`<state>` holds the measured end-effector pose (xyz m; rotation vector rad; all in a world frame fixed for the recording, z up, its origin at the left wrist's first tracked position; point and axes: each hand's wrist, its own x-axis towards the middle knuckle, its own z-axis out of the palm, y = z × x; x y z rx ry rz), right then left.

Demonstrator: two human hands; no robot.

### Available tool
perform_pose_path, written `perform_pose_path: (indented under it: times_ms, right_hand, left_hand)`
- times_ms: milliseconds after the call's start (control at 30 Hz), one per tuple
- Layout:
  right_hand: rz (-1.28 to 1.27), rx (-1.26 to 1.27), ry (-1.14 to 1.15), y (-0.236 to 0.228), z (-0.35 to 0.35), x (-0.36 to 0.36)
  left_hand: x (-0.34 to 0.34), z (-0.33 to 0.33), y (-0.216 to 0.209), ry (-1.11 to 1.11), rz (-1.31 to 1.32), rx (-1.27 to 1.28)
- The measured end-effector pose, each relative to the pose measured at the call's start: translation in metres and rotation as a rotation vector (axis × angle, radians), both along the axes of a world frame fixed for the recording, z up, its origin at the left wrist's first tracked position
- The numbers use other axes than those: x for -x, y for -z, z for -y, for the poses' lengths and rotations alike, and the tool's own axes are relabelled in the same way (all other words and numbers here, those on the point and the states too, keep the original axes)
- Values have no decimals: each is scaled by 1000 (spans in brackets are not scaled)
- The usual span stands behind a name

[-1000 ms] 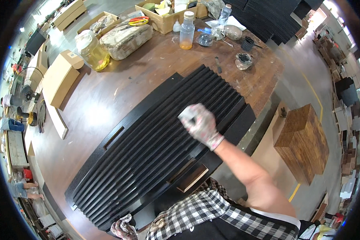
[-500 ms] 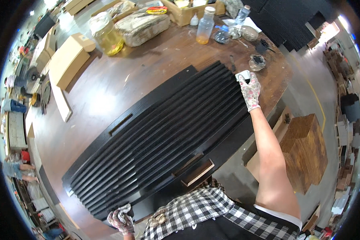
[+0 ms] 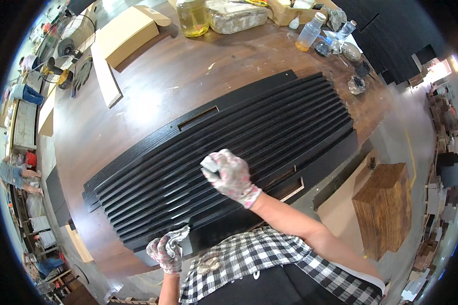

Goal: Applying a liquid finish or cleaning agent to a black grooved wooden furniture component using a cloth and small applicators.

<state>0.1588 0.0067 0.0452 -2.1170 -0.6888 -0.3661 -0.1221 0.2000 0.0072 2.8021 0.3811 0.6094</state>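
Observation:
A black ribbed wooden panel (image 3: 229,137), with long raised slats and curved long sides, lies flat across the table. Above its middle is my right hand (image 3: 234,178), in a white floral glove, closed around a small whitish pad (image 3: 209,164). Whether the pad touches the slats I cannot tell. At the panel's near left edge my left hand (image 3: 165,252), in a similar stained glove, grips a crumpled pale cloth (image 3: 178,236). A slot (image 3: 198,118) is cut in the panel's far border, and another opening (image 3: 292,189) shows along the near border.
On the brown table (image 3: 152,91) stand a jar of yellow liquid (image 3: 193,19), a wrapped block (image 3: 237,18), a clear bottle (image 3: 310,33) and a small dark-filled cup (image 3: 356,85). A cardboard box (image 3: 127,35) sits far left. Wooden blocks (image 3: 384,211) stand to the right, beyond the table.
My right hand has moved with the pad from the panel's far right end to its middle. My left hand has come slightly up and right with the cloth. The whole view has shifted.

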Motion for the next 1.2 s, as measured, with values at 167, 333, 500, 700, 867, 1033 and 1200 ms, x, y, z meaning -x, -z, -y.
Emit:
perform_pose_path:
  times_ms: [167, 333, 500, 700, 867, 1033, 1200]
  right_hand:
    - [7, 25, 28, -3, 39, -29]
    - [76, 105, 318, 2, 165, -107]
    - [-102, 109, 639, 3, 293, -186]
    - [-85, 2, 750, -10, 327, -210]
    - [-11, -5, 426, -6, 241, -130]
    - [-28, 81, 538, 0, 270, -146]
    - [6, 166, 867, 4, 349, -208]
  left_hand:
    - [0, 1, -7, 7, -22, 20]
    - [3, 0, -6, -17, -18, -14]
    - [1, -3, -1, -29, 5, -90]
    - [7, -5, 1, -75, -20, -98]
    - [5, -3, -3, -85, -17, -103]
    - [3, -3, -6, -26, 3, -140]
    - [4, -7, 2, -54, -16, -132]
